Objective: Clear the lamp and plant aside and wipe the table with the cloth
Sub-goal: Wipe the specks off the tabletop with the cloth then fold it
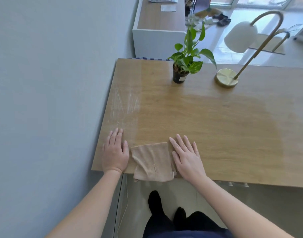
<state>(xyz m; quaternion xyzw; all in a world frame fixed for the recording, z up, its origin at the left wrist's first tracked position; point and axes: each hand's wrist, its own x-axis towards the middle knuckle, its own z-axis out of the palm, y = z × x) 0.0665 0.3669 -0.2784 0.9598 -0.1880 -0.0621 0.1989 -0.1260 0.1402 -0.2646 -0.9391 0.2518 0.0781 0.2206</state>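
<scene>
near edge of the desk (216, 126): the cloth (152, 162) lies here, beige and folded. its long axis runs from us toward the far side. its near end hangs over the desk's near edge and its far end lies flat on the wood.

left hand (115, 152): flat on the desk just left of the cloth, palm down, fingers straight and held close together, pointing away from us. the thumb sits just beside the cloth's left edge; we cannot tell if it touches.

right hand (186, 155): flat and palm down, fingers straight and slightly spread, angled away and a little leftward. its thumb side lies on the cloth's right edge. neither hand pinches anything.

plant (186, 60): stands upright in a small dark pot (179, 76) near the far edge, well apart from the cloth. its tallest stem rises straight up.

lamp (240, 36): its round brass base (226, 78) sits to the right of the pot, also near the far edge. the arm leans up and to the right, hooks over, and the white shade hangs back toward the left.

edges and room: the desk's left edge runs along the wall (44, 83). pale streaks mark the wood near that edge. a broad stretch of bare wood lies between the cloth and the plant, and runs on to the right.
</scene>
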